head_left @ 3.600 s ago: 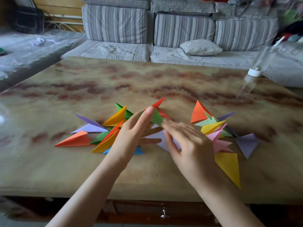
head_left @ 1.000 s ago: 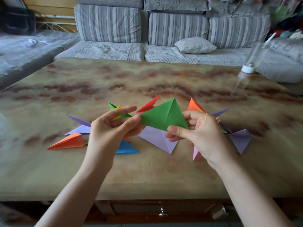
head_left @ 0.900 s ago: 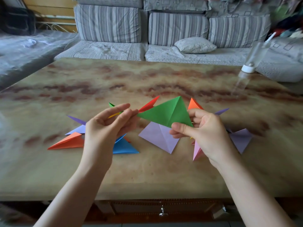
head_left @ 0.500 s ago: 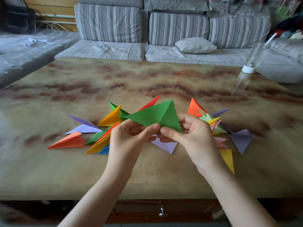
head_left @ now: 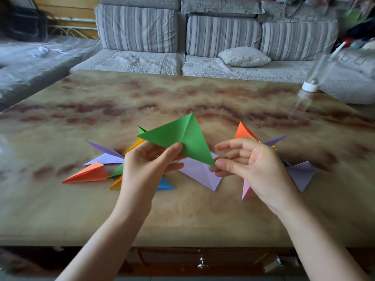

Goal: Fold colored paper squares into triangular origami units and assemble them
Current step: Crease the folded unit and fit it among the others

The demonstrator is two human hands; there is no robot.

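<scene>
I hold a folded green paper unit (head_left: 180, 136) above the table. My left hand (head_left: 146, 165) pinches its lower middle edge between thumb and fingers. My right hand (head_left: 249, 165) pinches the unit's lower right tip between thumb and forefinger, its other fingers loosely spread. A flat lilac paper piece (head_left: 200, 173) lies on the table under the green one. Folded units lie in a left pile, among them an orange one (head_left: 87, 175), a purple one (head_left: 103, 157) and a blue one (head_left: 165, 184). A right pile holds an orange unit (head_left: 242, 131), a pink one (head_left: 246, 190) and a lilac one (head_left: 301, 174), partly hidden by my right hand.
The marbled table (head_left: 182, 98) stretches far beyond the papers. A clear plastic bottle (head_left: 313, 78) with a white cap stands upside down at the table's far right edge. A striped sofa (head_left: 182, 33) with a small pillow (head_left: 243, 56) runs along the back. A drawer knob (head_left: 202, 264) shows below the front edge.
The green unit has turned, its long point now aimed down to the right. My right hand has slid from its middle out to that tip, while my left hand has shifted left.
</scene>
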